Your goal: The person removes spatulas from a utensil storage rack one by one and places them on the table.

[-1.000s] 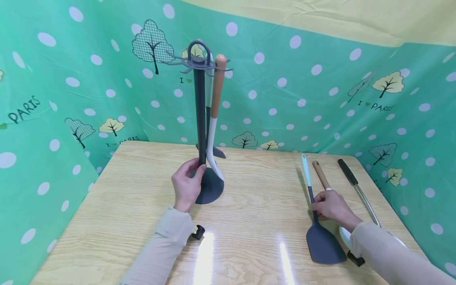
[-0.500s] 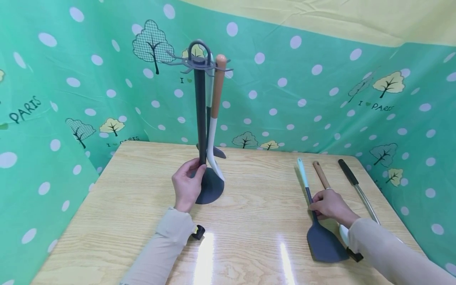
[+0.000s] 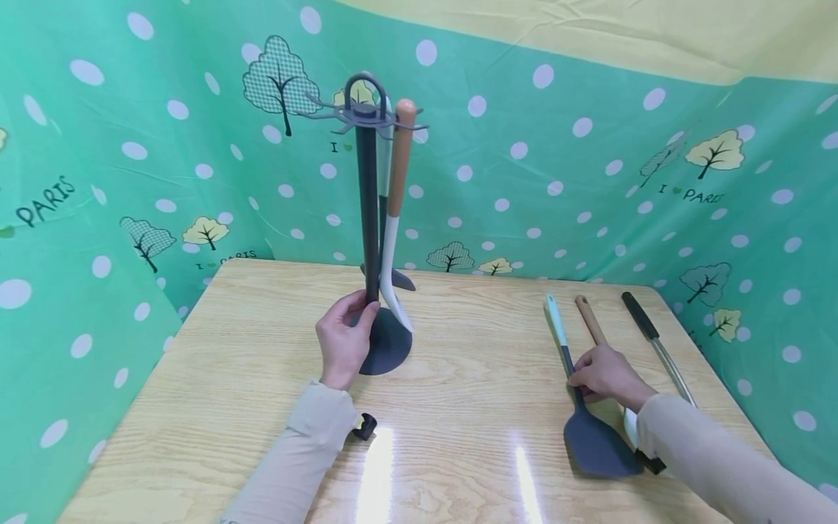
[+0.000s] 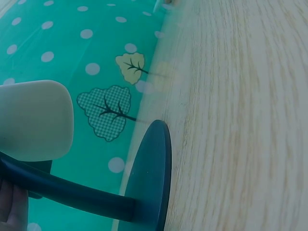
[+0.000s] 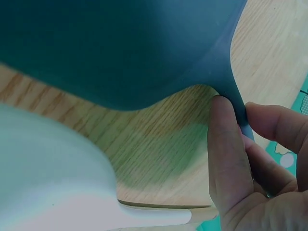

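Note:
My left hand point(image 3: 343, 342) grips the dark post point(image 3: 368, 211) of an upright utensil stand just above its round base point(image 3: 386, 349). On the stand's hooked top hang a white utensil with a wooden handle point(image 3: 401, 164) and, behind it, a dark one with a pale handle. In the left wrist view, a white utensil head point(image 4: 36, 120) is beside the post. My right hand point(image 3: 609, 375) pinches the neck of a dark turner point(image 3: 597, 444) with a mint handle, thumb and fingers on opposite sides in the right wrist view. Its wide blade points toward me, close over the table.
Right of the turner lie a white utensil with a wooden handle point(image 3: 591, 320), partly under my right arm, and a steel-shafted utensil with a black handle point(image 3: 639, 315). A green patterned cloth point(image 3: 497, 167) hangs behind the wooden table point(image 3: 471, 349).
The turner has swung slightly: its handle end went left and toward me, its blade a little right. My left hand and the stand have not moved.

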A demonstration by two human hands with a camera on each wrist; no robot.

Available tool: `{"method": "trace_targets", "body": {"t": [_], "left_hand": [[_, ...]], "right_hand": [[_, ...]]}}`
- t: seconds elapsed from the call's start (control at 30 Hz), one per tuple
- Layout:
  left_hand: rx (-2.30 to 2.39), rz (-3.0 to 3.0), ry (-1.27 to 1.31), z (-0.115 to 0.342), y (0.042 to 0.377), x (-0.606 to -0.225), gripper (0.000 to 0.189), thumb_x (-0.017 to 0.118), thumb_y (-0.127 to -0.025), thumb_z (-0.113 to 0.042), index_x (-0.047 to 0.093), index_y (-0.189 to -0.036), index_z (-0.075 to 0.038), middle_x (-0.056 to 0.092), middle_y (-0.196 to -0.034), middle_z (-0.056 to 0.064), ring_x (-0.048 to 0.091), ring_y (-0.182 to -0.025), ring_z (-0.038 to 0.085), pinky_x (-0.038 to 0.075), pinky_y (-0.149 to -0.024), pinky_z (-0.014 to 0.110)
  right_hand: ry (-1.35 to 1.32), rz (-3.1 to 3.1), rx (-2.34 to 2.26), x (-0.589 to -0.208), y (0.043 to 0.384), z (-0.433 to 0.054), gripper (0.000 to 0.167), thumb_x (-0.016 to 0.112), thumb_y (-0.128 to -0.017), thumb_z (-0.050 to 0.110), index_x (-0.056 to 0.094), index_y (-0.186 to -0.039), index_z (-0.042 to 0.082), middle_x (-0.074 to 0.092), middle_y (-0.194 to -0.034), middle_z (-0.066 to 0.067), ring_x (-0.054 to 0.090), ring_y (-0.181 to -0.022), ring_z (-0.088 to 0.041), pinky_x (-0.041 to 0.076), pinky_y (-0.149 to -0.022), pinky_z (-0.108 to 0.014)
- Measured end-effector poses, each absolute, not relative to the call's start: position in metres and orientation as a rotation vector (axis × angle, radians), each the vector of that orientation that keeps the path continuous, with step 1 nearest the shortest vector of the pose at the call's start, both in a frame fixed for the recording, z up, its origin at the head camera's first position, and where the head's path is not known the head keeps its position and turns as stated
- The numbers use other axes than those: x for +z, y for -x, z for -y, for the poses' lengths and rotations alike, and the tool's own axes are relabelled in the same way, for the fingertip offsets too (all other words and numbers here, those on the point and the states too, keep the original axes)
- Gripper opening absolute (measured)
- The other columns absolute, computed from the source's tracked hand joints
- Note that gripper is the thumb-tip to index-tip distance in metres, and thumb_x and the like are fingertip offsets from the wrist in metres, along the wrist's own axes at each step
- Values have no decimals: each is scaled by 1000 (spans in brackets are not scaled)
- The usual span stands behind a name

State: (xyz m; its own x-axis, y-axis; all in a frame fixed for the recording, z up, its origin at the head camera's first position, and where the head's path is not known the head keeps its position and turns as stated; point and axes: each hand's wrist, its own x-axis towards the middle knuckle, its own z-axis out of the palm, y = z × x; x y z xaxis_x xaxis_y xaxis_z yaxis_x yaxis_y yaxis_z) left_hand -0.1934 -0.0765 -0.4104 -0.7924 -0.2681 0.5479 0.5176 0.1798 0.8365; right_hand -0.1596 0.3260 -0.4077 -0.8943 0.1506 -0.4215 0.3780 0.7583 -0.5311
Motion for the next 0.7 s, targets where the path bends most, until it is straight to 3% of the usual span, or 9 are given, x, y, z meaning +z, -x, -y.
{"method": "trace_targets", "body": {"t": [0.7], "left_hand": [[-1678,1855,244,77,194,-410,22,69,-83,6,68,-105,8,69,-94,23,66,-84,36,52,-81,51]], "right_hand": [[-410,-2604,-877,-407,162,-326,10,66,-82,0,69,-89,-6,64,-73,-12,64,-64,-20,58,-58,-34]]}}
